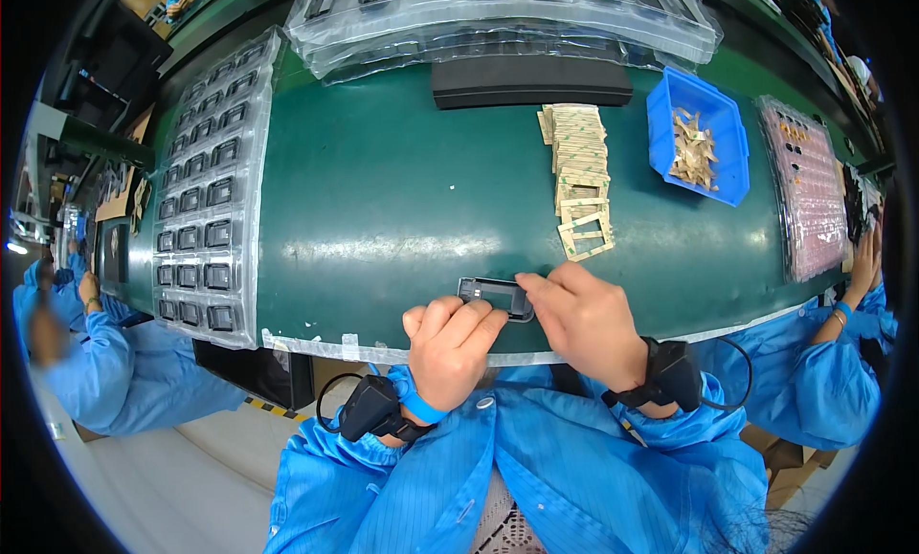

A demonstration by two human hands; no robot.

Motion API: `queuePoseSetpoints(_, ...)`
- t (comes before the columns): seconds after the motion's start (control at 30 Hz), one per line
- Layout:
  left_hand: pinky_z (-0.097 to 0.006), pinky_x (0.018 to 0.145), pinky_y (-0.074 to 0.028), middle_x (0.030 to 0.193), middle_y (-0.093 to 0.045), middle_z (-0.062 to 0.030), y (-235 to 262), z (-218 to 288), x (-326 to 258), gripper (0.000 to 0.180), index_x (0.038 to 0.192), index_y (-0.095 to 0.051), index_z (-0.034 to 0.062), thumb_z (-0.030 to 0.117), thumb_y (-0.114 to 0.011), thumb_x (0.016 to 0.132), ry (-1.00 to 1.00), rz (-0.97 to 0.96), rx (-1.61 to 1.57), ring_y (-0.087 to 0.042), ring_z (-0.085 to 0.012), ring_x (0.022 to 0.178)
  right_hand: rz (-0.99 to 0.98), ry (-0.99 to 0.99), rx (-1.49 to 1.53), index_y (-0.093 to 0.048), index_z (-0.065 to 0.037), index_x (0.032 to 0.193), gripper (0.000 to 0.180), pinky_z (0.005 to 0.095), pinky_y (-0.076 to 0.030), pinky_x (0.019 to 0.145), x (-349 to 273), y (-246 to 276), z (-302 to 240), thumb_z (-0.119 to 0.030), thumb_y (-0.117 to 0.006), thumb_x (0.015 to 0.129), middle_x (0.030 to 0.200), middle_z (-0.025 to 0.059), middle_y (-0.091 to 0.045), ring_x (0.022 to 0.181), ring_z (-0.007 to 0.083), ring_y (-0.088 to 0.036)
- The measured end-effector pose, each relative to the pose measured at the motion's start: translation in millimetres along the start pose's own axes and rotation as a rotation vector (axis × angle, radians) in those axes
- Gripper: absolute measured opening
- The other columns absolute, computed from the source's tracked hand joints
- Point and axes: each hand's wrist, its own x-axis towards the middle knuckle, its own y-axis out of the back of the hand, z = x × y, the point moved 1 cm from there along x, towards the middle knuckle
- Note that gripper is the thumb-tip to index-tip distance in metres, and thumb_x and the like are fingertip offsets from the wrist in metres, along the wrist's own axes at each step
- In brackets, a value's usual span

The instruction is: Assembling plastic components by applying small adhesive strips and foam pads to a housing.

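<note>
Item: small dark frame [495,297], rectangular with a pale window, lay at the near edge of the green desk [383,200], between both hands. Left hand [452,343]: grip closed on the frame's left end, fingers curled over it, knuckles up. Right hand [586,317]: fingertips pinched at the frame's right edge; whether they pressed on it or held a thin piece against it could not be told. Step, as judged: a fitting or pressing operation on the frame, mid-way, the part steadied by the left hand. Next move, as judged, would call for a steady left hold and careful alignment by the right fingertips. Nearby: row of tan adhesive frames [582,176] just beyond the right hand; blue bin [732,143] of peeled scraps to its right; clear tray [206,200] of dark parts at left; stacked clear trays [498,18] and a black block [531,82] at the far edge. Co-workers in blue sleeves on either side.
</note>
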Motion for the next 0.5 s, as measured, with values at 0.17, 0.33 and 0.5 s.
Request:
queuePoseSetpoints(0.17,-0.032,0.075,-0.035,0.096,-0.068,0.0046,-3.7,-0.6,-3.2,0.024,0.087,-0.071,0.0143,0.005,-0.068,0.065,0.004,0.022,-0.011,-0.055,-0.0161,0.083,-0.054,0.157,-0.170,-0.068,-0.007,0.111,0.037,0.0351,-0.050,0.057,-7.0,-3.6,0.6,-0.003,-0.065,0.075,0.081,0.0056,-0.050,0.067,0.0220,-0.059)
queuePoseSetpoints(0.33,-0.031,0.070,-0.035,0.109,-0.070,0.0039,0.0,-0.6,-0.2,0.022,0.086,-0.071,0.0138,0.005,-0.067,0.065,-0.005,-0.002,-0.022,-0.054,-0.0148,0.079,-0.079,0.201,-0.167,-0.069,-0.007,0.111,0.037,0.0352,-0.050,0.059,-7.4,-2.7,0.9,-0.002,-0.065,0.074,0.082,0.0070,-0.050,0.070,0.0236,-0.058)
queuePoseSetpoints(0.5,-0.029,0.067,-0.034,0.107,-0.071,0.0038,-1.4,-1.7,-2.2,0.022,0.086,-0.071,0.0132,0.006,-0.066,0.066,-0.013,-0.001,-0.036,-0.054,-0.0130,0.074,-0.119,0.163,0.028,-0.067,-0.004,0.103,0.028,0.0366,-0.050,0.062,13.9,5.0,-4.7,-0.001,-0.064,0.075,0.083,0.0090,-0.050,0.071,0.0258,-0.057)
